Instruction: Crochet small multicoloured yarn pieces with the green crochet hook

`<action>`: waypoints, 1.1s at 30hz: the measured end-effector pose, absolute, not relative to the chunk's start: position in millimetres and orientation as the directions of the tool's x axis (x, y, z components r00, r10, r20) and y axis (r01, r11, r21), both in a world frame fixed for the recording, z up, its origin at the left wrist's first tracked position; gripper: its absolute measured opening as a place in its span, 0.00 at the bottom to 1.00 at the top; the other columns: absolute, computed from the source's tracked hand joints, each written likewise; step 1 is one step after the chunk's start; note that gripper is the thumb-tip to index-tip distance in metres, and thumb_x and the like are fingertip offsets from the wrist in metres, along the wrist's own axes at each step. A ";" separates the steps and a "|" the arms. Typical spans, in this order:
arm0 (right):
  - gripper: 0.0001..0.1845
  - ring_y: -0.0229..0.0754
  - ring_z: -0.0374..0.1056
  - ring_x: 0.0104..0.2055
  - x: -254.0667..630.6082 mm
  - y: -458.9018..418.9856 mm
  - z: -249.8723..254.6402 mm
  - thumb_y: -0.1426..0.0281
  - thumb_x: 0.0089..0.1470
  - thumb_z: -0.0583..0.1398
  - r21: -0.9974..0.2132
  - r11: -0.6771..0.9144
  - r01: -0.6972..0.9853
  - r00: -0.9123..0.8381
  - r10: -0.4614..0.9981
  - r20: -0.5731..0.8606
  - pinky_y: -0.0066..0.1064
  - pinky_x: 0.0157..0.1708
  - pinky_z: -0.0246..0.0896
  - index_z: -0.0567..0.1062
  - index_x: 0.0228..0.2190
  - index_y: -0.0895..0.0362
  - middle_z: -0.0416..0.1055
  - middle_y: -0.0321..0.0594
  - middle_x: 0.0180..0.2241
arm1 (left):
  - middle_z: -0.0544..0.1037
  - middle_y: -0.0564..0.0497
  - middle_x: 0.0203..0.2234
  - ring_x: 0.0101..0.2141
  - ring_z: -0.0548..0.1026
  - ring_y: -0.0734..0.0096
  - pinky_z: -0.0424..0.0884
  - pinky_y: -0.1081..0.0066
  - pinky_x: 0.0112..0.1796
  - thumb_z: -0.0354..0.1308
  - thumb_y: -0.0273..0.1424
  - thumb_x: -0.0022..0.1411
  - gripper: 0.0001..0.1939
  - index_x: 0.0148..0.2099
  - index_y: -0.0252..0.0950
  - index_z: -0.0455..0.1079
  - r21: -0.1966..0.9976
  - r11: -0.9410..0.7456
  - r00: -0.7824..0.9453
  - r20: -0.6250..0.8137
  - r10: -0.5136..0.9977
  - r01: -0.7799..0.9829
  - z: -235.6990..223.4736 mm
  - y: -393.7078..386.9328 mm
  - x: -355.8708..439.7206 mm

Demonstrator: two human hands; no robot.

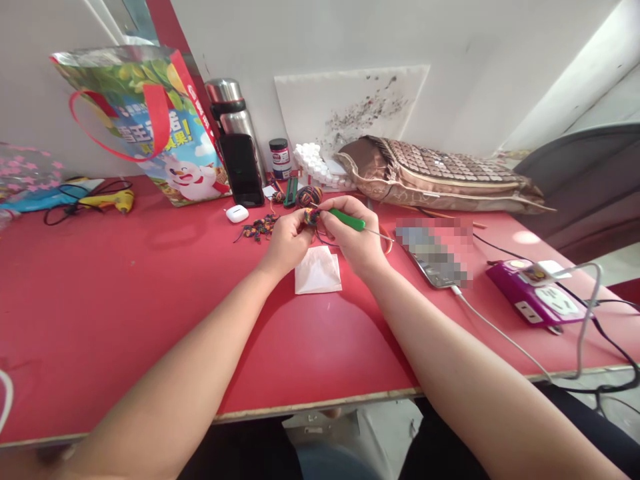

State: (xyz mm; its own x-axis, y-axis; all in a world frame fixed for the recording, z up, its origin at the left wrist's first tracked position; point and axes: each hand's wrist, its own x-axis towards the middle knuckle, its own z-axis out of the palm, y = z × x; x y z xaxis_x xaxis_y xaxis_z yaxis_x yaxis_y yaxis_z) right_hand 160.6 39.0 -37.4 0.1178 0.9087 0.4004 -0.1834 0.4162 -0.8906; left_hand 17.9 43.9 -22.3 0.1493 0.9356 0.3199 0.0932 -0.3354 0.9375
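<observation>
Between the fingertips of my left hand [289, 241] is a small multicoloured crochet piece [311, 217], pinched over the red table. My right hand [357, 233] is closed around a crochet hook with a green handle [349, 219]; its thin metal end sticks out to the right. The hook's other tip is hidden at the yarn by my fingers. Just behind my hands sits a ball of dark multicoloured yarn [309, 195]. More crocheted pieces [257, 228] in the same colours lie left of my left hand. Below both hands is a folded white tissue [318, 272].
On the red table [150, 320], a phone [435, 257] on a white cable and a purple power strip [543, 293] lie right. Behind stand a shopping bag [150, 133], thermos [235, 110], upright black phone [243, 170] and brown cushion [440, 177]. A yellow glue gun [107, 199] is left.
</observation>
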 end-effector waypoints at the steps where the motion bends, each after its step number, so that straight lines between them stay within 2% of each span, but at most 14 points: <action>1: 0.04 0.36 0.66 0.29 160.2 38.9 -37.6 0.68 0.53 0.67 -0.892 0.418 -0.172 0.112 0.908 0.403 0.33 0.33 0.66 0.81 0.33 0.53 0.72 0.32 0.26 | 0.73 0.55 0.20 0.27 0.69 0.71 0.67 0.72 0.34 0.61 0.13 0.54 0.14 0.26 0.38 0.75 0.937 -0.334 0.143 0.318 0.937 0.100 -22.5 44.4 17.4; 4: 0.04 0.38 0.70 0.32 158.6 38.6 -37.9 0.67 0.54 0.66 -0.901 0.412 -0.136 0.089 0.911 0.403 0.34 0.37 0.69 0.80 0.34 0.52 0.75 0.33 0.29 | 0.79 0.53 0.27 0.34 0.75 0.66 0.71 0.71 0.39 0.65 0.15 0.53 0.12 0.28 0.38 0.78 0.922 -0.371 0.109 0.360 0.926 0.110 -23.0 46.4 15.9; 7: 0.04 0.39 0.73 0.35 156.7 37.8 -37.7 0.67 0.55 0.66 -0.889 0.445 -0.110 0.067 0.896 0.440 0.34 0.40 0.71 0.81 0.34 0.52 0.78 0.34 0.31 | 0.85 0.49 0.39 0.46 0.80 0.62 0.73 0.68 0.53 0.66 0.15 0.53 0.12 0.32 0.38 0.82 0.875 -0.469 0.062 0.465 0.883 0.115 -21.9 47.3 15.2; 10: 0.03 0.40 0.75 0.39 154.9 36.3 -37.7 0.69 0.56 0.66 -0.876 0.474 -0.091 0.075 0.880 0.468 0.34 0.44 0.74 0.81 0.34 0.52 0.82 0.36 0.36 | 0.86 0.47 0.43 0.49 0.80 0.62 0.74 0.68 0.53 0.66 0.15 0.53 0.12 0.31 0.38 0.82 0.875 -0.481 0.041 0.479 0.877 0.048 -20.7 46.0 16.0; 13: 0.04 0.39 0.75 0.37 154.0 35.6 -38.3 0.68 0.57 0.65 -0.868 0.484 -0.113 0.093 0.875 0.475 0.33 0.42 0.73 0.81 0.35 0.53 0.82 0.36 0.35 | 0.83 0.49 0.34 0.38 0.80 0.66 0.75 0.71 0.41 0.71 0.19 0.51 0.07 0.31 0.36 0.81 0.929 -0.365 0.048 0.368 0.929 -0.061 -23.0 44.5 17.6; 15: 0.06 0.38 0.74 0.35 154.0 35.9 -38.8 0.68 0.56 0.64 -0.865 0.489 -0.107 0.094 0.872 0.481 0.31 0.40 0.73 0.81 0.35 0.54 0.81 0.35 0.34 | 0.77 0.53 0.25 0.27 0.74 0.71 0.71 0.72 0.30 0.75 0.24 0.46 0.10 0.31 0.36 0.79 0.964 -0.224 0.065 0.235 0.970 -0.141 -26.6 44.6 18.5; 17: 0.06 0.37 0.73 0.33 154.5 36.4 -38.5 0.67 0.55 0.64 -0.870 0.480 -0.110 0.079 0.877 0.474 0.31 0.37 0.72 0.81 0.34 0.55 0.80 0.34 0.32 | 0.73 0.56 0.20 0.22 0.71 0.74 0.67 0.73 0.25 0.76 0.26 0.42 0.13 0.29 0.36 0.76 0.969 -0.130 0.087 0.151 0.985 -0.211 -30.5 45.6 19.1; 22: 0.07 0.34 0.67 0.25 156.6 34.9 -33.2 0.65 0.53 0.68 -0.905 0.318 -0.283 -0.021 0.941 0.337 0.29 0.26 0.66 0.79 0.34 0.54 0.75 0.31 0.27 | 0.75 0.55 0.19 0.20 0.71 0.74 0.65 0.74 0.23 0.74 0.27 0.41 0.11 0.28 0.36 0.75 0.965 -0.126 0.111 0.155 0.982 -0.228 -35.0 48.3 20.3; 26: 0.13 0.30 0.57 0.20 160.0 32.7 -27.2 0.62 0.49 0.73 -0.901 0.193 -0.387 -0.051 0.972 0.230 0.26 0.20 0.54 0.79 0.34 0.54 0.68 0.27 0.21 | 0.74 0.55 0.18 0.19 0.69 0.76 0.62 0.74 0.22 0.69 0.26 0.43 0.06 0.25 0.36 0.74 0.967 -0.170 0.108 0.193 0.975 -0.192 -32.2 48.0 21.2; 28: 0.15 0.29 0.53 0.18 162.9 33.8 -25.8 0.63 0.46 0.75 -0.881 0.143 -0.451 -0.045 0.982 0.183 0.25 0.18 0.48 0.79 0.33 0.54 0.65 0.25 0.19 | 0.76 0.53 0.19 0.19 0.69 0.77 0.63 0.74 0.23 0.66 0.24 0.44 0.03 0.25 0.36 0.76 0.966 -0.175 0.101 0.196 0.975 -0.190 -29.6 47.2 21.2; 33: 0.17 0.26 0.48 0.17 170.4 40.3 -26.1 0.66 0.39 0.75 -0.821 0.061 -0.568 -0.024 0.996 0.090 0.24 0.18 0.39 0.78 0.31 0.56 0.64 0.23 0.18 | 0.80 0.53 0.22 0.16 0.64 0.81 0.67 0.73 0.23 0.63 0.22 0.44 0.05 0.27 0.34 0.78 0.960 -0.113 0.033 0.125 0.992 -0.254 -22.3 47.0 18.8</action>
